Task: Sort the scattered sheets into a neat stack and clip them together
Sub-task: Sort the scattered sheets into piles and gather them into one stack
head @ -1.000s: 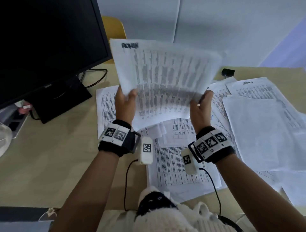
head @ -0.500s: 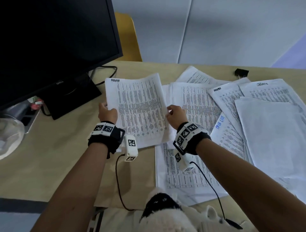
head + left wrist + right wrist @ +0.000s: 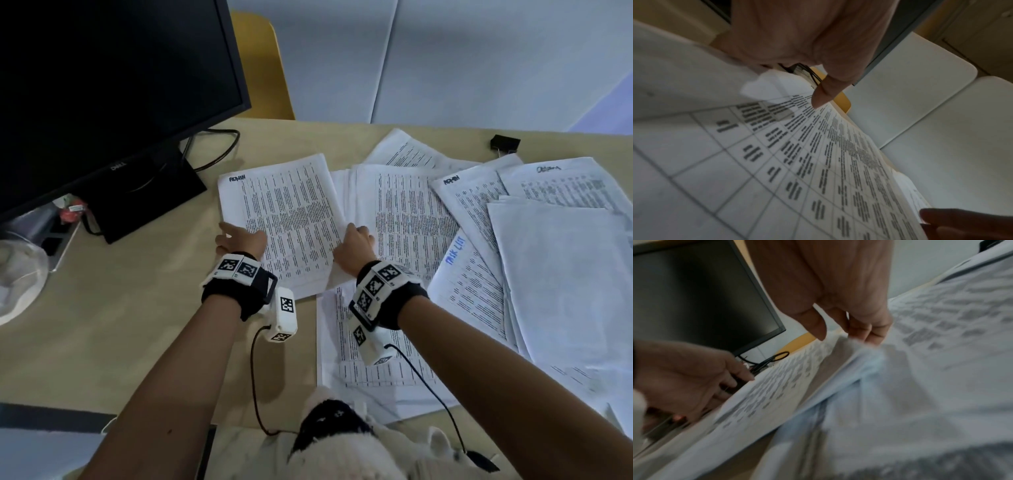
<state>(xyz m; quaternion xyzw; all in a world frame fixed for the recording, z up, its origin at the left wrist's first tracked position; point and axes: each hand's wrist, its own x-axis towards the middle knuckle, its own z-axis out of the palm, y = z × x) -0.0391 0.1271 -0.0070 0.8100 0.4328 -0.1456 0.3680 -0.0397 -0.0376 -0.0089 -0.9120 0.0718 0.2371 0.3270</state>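
A thin stack of printed sheets [image 3: 287,219] marked "ADMIN" lies flat on the tan desk [image 3: 102,325], right of the monitor stand. My left hand [image 3: 239,240] holds its left edge, thumb [image 3: 818,100] on the top sheet. My right hand [image 3: 354,240] pinches its right edge, thumb above and fingers [image 3: 869,334] below. More printed sheets [image 3: 411,219] lie scattered to the right, overlapping, with a blank-faced sheet [image 3: 565,274] on top. A black binder clip [image 3: 504,142] sits at the far right of the desk, beyond the sheets.
A black monitor [image 3: 102,85] on its stand [image 3: 144,198] fills the left rear, with cables [image 3: 212,150] behind the stack. A yellow chair back [image 3: 263,68] shows past the desk. A clear plastic object [image 3: 17,274] sits at the left edge.
The stack was held up in the air in both hands a second ago. It has come down and left onto the desk and now lies flat, with both hands still at its side edges.
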